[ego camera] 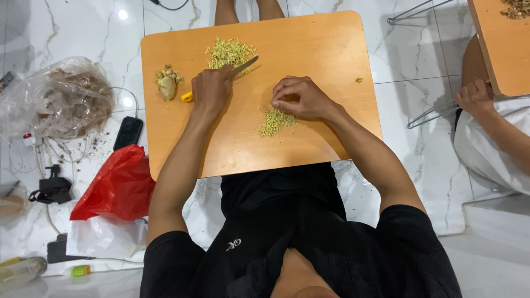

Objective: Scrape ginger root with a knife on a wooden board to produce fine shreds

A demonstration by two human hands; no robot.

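A small orange-brown wooden table (pixel 331 49) stands on a white marble floor (pixel 408 55). The left hand (pixel 211 90) is shut tight around a knife with a yellow handle and silver blade (pixel 243 66), near the far side of the table. The blade tip touches a big pile of thin pale yellow-green strips (pixel 231 52). The right hand (pixel 301 99) rests in the middle of the table, fingers curled together over a small pile of finely chopped bits (pixel 275 121). A lumpy beige ginger root (pixel 168 84) lies near the table's left edge. A red plastic bag (pixel 118 187) sits on the floor left of the table.
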